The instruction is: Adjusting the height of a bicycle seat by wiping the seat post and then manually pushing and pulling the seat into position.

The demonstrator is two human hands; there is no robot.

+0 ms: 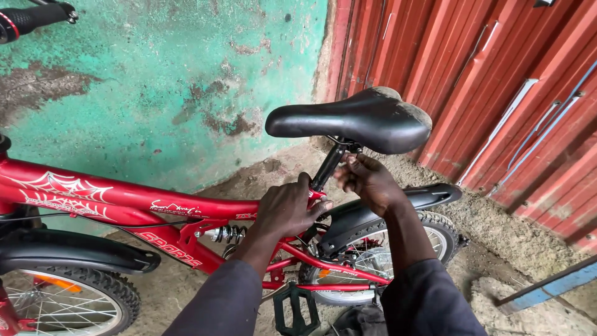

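A small red bicycle (124, 202) stands side-on in front of me, its black saddle (357, 119) up on a black seat post (328, 165). My left hand (287, 208) is wrapped over the frame where the seat post enters it. My right hand (368, 180) is closed around the post just under the saddle, fingers curled at the clamp. A chrome spring shock (227, 234) sits in the frame below my left wrist. The black rear mudguard (373, 208) and rear wheel (385, 255) lie under my right forearm.
A worn green wall (161, 81) stands behind the bicycle and red corrugated metal sheeting (497, 81) is at the right. The front wheel (68, 305) is at lower left, a black pedal (297, 310) at bottom centre, a handlebar grip (31, 18) top left. The ground is rough concrete.
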